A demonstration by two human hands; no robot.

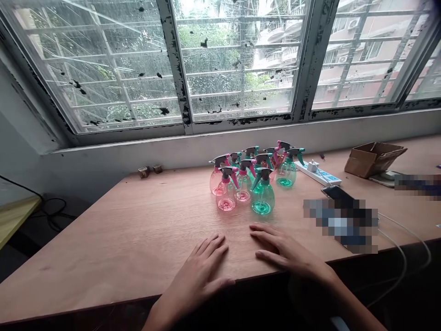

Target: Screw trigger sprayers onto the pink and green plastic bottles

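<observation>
My left hand point(203, 269) lies flat on the wooden table point(120, 230) near its front edge, fingers stretched out, holding nothing. My right hand point(285, 250) rests flat beside it, fingers pointing left, also holding nothing. Just beyond the hands stands a cluster of several small spray bottles. A green bottle point(262, 195) is nearest my right hand. A pink bottle point(226, 196) stands to its left. Another green bottle point(286, 170) stands at the cluster's right.
A white power strip point(320, 174) lies right of the bottles, with a phone point(339, 195) and white cables point(403, 248) near the right front edge. A cardboard box point(374, 158) sits at the far right. Two small objects point(149, 171) sit by the window wall.
</observation>
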